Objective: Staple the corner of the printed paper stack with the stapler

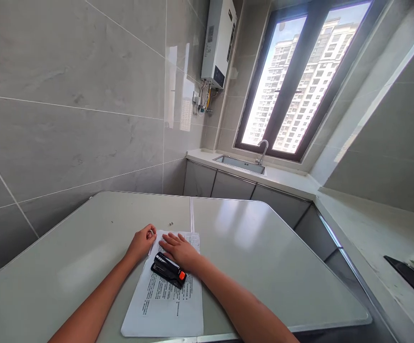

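Note:
A printed sheaf of paper point(166, 305) lies on the pale table point(264, 247) in front of me. A black stapler point(169, 269) with an orange end rests across its upper half. My left hand point(141, 242) is curled at the paper's top left corner, fingers pinched together on something small I cannot make out. My right hand point(178, 250) lies flat on the top of the paper, fingers stretched out, just above the stapler.
A small speck, perhaps loose staples point(171, 223), lies on the table beyond the paper. A tiled wall runs along the left. Further back are a counter with a sink point(241, 164) and tap, a window, and a wall-mounted heater point(218, 43). A dark hob point(412, 281) sits on the right counter.

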Demonstrator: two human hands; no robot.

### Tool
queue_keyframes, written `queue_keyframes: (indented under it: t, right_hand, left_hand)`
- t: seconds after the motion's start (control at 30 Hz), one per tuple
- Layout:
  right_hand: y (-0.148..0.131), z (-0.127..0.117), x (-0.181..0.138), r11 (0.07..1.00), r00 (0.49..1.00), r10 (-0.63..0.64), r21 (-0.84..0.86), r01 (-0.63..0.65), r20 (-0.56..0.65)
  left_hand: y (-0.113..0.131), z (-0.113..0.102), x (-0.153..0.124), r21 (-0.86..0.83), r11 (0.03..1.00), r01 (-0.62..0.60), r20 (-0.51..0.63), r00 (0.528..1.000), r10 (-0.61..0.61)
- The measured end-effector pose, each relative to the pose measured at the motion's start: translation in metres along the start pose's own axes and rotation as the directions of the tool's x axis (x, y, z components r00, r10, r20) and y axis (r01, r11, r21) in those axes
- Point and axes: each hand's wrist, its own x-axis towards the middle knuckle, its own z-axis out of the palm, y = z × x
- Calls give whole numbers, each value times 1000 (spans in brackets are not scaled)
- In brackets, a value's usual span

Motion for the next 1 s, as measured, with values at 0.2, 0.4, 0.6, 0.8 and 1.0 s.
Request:
queue_keyframes:
  t: [0.2,0.4,0.6,0.8,1.0]
  right_hand:
    - [4,-10,-16,999,994,-19,-25,22,107]
    - [20,-22,-36,999,994,-31,38,27,103]
    - [46,-41,-59,996,993,-35,85,26,114]
    - [51,-48,-60,971,1000,0,241,2,-7]
    - [57,-61,-68,844,998,41,532,-59,46]
  left_hand:
    - [3,-1,-1,15,1000,0,-9,1000,0]
    - [9,-3,-4,53,998,-26,18,1000,25]
    - [28,-1,-14,34,994,-103,97,990,99]
    - [55,14,-24,-19,930,-367,278,892,357]
    - [55,14,-26,8,911,-413,435,821,369]
